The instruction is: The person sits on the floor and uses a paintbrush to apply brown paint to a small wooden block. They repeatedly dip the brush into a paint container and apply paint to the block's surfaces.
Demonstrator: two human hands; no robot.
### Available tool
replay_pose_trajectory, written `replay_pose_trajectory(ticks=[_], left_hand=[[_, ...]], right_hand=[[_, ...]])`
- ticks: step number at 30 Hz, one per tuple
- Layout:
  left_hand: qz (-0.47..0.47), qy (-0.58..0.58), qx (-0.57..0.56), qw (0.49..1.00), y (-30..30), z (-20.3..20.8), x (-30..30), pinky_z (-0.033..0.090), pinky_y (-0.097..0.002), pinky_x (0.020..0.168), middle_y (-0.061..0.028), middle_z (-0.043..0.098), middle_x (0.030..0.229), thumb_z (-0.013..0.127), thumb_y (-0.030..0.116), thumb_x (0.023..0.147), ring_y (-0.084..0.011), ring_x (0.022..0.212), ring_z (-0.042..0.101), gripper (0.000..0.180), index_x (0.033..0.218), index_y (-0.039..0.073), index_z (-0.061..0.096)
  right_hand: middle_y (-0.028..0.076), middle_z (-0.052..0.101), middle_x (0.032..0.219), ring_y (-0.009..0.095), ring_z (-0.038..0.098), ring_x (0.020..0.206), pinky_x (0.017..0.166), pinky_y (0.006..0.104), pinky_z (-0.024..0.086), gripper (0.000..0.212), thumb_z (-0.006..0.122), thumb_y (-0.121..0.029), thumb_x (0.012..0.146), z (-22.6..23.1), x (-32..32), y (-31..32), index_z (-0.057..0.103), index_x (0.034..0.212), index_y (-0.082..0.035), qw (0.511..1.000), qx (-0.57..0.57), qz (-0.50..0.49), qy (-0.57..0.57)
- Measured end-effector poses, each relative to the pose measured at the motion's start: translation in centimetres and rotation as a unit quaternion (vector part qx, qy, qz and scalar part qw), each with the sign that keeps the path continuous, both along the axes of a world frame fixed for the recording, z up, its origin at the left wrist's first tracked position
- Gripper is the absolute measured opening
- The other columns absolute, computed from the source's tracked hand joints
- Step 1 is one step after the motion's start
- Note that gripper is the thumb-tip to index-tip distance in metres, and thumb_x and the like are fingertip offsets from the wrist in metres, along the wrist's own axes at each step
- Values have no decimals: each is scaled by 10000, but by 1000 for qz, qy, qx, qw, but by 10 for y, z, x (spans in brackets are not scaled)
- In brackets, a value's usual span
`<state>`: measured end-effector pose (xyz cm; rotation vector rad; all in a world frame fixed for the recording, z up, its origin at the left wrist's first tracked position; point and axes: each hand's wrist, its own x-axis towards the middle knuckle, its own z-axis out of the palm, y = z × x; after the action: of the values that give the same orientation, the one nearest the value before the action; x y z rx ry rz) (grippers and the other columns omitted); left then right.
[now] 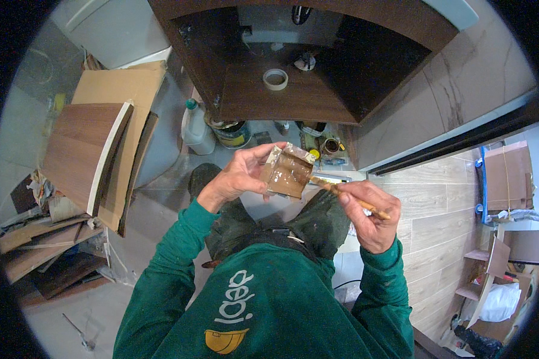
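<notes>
My left hand [239,175] grips a small square open-topped container [287,173] by its left side, tilted so the inside shows. Brown, wet-looking smears cover its inner walls, and pale crusted material sits along its upper rim. In my right hand [372,216] is a paintbrush with a wooden handle [365,206], its fingers wrapped around the handle. The bristle end points left and lies at the container's right edge; whether it touches the wall I cannot tell. Both hands are held over my lap, between my knees.
Ahead stands a dark brown open cabinet [284,106] with a masking tape roll [275,79] inside. Below are a white jug [197,133], a paint bucket [233,134] and small jars. Brown panels [78,149] and cardboard [121,84] lean at left; wooden flooring [434,224] extends right.
</notes>
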<state>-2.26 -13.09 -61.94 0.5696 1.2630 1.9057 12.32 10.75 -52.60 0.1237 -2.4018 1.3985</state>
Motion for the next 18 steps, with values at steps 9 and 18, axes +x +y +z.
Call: replay_pose_trajectory(ticks=[9,18], left_hand=[[15,15,-4,1000,-6,3,1,482,-348,929,-137,535,1335,757,49,604,-225,1160,576,940,1437,-67,338],[47,20,-30,998,-12,5,4,433,-363,1054,-132,522,1364,798,125,576,-220,1215,546,992,1443,-50,347]], right_hand=[[127,708,860,179,657,795,725,292,504,119,668,-57,856,-13,-2,-2,715,923,30,988,-146,-8,-58],[126,706,835,184,661,780,722,292,507,109,674,-51,853,-11,-4,-7,709,917,29,991,-116,-63,1]])
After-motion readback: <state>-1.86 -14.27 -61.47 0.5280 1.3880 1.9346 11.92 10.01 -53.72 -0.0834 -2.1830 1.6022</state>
